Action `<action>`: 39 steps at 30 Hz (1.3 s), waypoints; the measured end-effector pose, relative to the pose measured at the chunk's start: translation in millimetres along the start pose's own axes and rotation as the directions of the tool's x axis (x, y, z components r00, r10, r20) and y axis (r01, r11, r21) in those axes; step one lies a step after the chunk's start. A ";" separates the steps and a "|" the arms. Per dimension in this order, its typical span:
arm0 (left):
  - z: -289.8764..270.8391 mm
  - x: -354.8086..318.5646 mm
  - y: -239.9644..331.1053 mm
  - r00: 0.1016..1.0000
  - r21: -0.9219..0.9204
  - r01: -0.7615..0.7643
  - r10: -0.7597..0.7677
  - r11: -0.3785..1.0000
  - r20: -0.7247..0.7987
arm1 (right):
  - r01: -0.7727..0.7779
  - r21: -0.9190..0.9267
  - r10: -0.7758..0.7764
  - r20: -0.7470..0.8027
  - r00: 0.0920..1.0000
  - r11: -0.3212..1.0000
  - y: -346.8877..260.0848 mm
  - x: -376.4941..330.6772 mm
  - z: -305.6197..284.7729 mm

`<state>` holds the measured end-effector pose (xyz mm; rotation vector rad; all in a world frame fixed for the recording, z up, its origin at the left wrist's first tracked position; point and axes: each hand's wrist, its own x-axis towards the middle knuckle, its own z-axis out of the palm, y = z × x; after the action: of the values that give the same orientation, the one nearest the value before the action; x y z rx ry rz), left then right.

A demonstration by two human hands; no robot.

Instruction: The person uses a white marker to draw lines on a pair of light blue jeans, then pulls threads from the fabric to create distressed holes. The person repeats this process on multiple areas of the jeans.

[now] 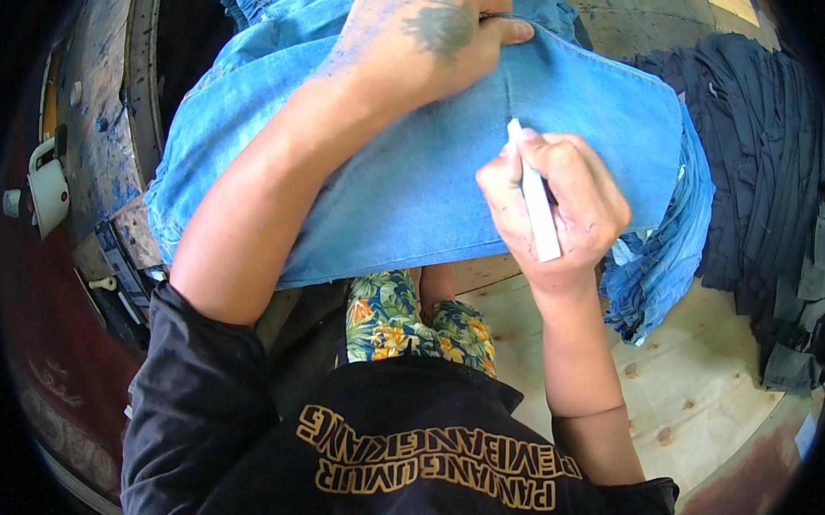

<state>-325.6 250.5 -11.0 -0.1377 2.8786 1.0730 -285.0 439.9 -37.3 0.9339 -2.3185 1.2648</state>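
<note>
A light-blue denim garment (pixel 388 183) lies spread in front of me, with a thin darker line running down it towards the tip of a slim white stick (pixel 540 217). My right hand (pixel 572 195) is closed around this stick like a pen, its tip touching or just above the denim. Whether it is chalk or a handled tool, I cannot tell. At the far edge of the denim, my left hand (pixel 427 37) is closed on the cloth with its thumb on top. Its other fingers are mostly hidden.
More blue denim (pixel 656 268) hangs down at the right in bunched folds. Beyond it lies a pile of dark cloth (pixel 748 152). On the left are a worn wooden board (pixel 93 87) and a white jug-like container (pixel 49 191). Pale plywood (pixel 656 379) lies below right.
</note>
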 end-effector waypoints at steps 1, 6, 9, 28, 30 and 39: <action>-0.4 0.3 1.3 1.000 -0.004 -0.009 0.009 1.000 -0.011 | -0.009 -0.006 0.009 -0.011 1.000 1.000 1.5 4.2 3.0; -0.3 1.6 4.1 0.999 -0.042 0.037 -0.036 0.998 0.006 | -0.073 -0.026 0.075 0.066 0.995 0.997 3.5 10.6 2.1; -2.1 -0.2 4.0 1.000 -0.050 0.009 -0.010 0.999 -0.023 | -0.083 -0.001 0.083 0.082 0.993 0.997 -0.7 1.2 -3.0; 6.9 5.1 2.1 0.998 0.009 0.054 -0.054 0.998 -0.008 | -0.036 -0.028 0.037 0.032 0.999 0.999 1.5 -8.2 -0.2; 6.5 5.9 1.9 0.998 0.012 0.056 -0.056 0.998 0.012 | -0.057 0.017 0.056 0.060 0.997 0.998 -4.9 -14.7 -5.1; 3.4 -0.4 8.0 0.999 -0.020 -0.013 0.012 1.000 -0.045 | 0.039 -0.029 -0.038 0.007 0.999 0.999 -1.0 -15.3 -10.5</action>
<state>-325.9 258.7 -8.3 -0.1476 2.9125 1.1163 -273.4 454.2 -39.6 0.9696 -2.3065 1.2108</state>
